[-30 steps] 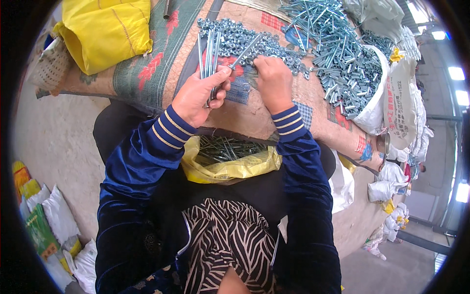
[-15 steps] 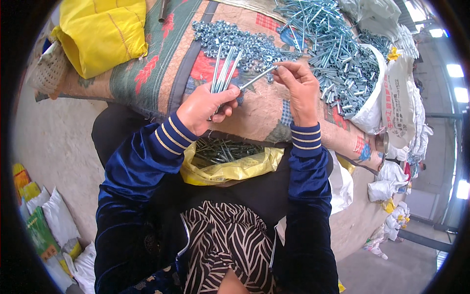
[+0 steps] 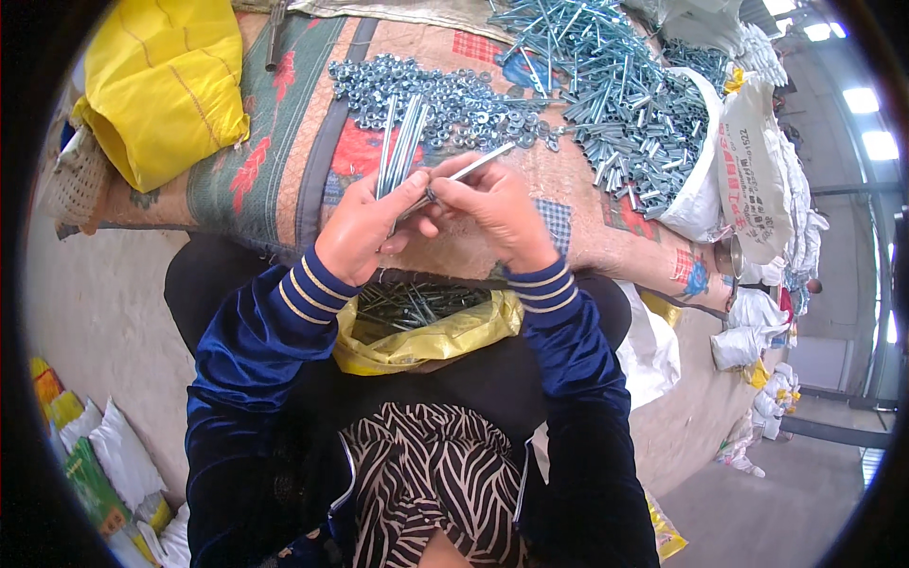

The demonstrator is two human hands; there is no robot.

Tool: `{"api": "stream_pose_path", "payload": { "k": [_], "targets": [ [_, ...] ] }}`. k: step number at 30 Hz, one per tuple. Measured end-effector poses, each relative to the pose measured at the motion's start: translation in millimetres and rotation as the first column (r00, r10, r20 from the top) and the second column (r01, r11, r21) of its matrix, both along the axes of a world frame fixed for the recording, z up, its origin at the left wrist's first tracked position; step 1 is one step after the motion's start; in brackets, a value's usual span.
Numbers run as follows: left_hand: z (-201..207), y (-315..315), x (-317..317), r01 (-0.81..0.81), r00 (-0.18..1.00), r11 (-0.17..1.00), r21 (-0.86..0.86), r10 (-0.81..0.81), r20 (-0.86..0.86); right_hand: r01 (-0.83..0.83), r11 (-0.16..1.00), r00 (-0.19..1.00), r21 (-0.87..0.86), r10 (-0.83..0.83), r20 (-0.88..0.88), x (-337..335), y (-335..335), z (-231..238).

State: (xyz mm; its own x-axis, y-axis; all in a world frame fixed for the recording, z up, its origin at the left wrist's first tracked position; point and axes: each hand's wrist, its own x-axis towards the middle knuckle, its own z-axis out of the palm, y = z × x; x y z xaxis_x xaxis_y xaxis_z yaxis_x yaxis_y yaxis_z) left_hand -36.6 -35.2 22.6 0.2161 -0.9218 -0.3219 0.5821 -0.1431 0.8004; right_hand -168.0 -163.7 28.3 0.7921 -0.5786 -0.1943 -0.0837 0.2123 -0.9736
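Observation:
My left hand (image 3: 365,225) is closed around a bunch of thin metal rods (image 3: 401,142), which stand up from the fist. Close beside it, my right hand (image 3: 500,210) pinches at the left thumb, with a single metal rod (image 3: 488,161) slanting up to the right across its fingers. Whatever small piece sits between the fingertips there is too hidden to make out. Just beyond the hands, a spread of metal nuts (image 3: 393,83) lies on the patterned quilt (image 3: 284,161). Below them, an open yellow bag (image 3: 445,346) in my lap holds dark metal rods (image 3: 412,305).
At the far right, long metal rods (image 3: 578,47) and short metal tubes (image 3: 644,137) are heaped in and around a white sack (image 3: 705,189). A yellow sack (image 3: 166,95) lies at the far left, near a metal pipe (image 3: 275,38). Packed bags (image 3: 123,454) stand on the floor.
My right hand has moved left and down to meet my left hand. The single rod, which spanned the gap between them, now lies across the right fingers. The whole view has shifted slightly.

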Motion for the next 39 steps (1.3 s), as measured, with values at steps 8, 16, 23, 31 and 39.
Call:
{"api": "stream_pose_path", "payload": {
  "k": [8, 16, 23, 31, 39],
  "targets": [
    [0, 0, 8, 0.175, 0.976, 0.954, 0.245, -0.201, 0.085, -0.005, 1.000, 0.998, -0.030, 0.007, 0.069, -10, -14, 8],
    [-9, -3, 8, 0.228, 0.956, 0.973, 0.048, -0.214, -0.202, 0.082, 0.997, 0.969, -0.002, -0.079, 0.233, -10, -17, 9],
    [-1, -1, -6, -0.015, 0.993, 0.999, 0.030, 0.012, 0.118, 0.069, 0.948, 0.951, -0.310, -0.156, -0.267, -15, -29, 17],
    [10, 2, -5, -0.083, 0.970, 0.996, 0.015, 0.078, 0.228, 0.004, 0.914, 0.912, -0.406, -0.170, -0.374, -17, -35, 21],
    [2, -1, -6, -0.082, 0.966, 0.996, -0.027, 0.086, 0.244, 0.126, 0.891, 0.988, -0.437, -0.154, -0.029, -16, -35, 2]
  ]
}}
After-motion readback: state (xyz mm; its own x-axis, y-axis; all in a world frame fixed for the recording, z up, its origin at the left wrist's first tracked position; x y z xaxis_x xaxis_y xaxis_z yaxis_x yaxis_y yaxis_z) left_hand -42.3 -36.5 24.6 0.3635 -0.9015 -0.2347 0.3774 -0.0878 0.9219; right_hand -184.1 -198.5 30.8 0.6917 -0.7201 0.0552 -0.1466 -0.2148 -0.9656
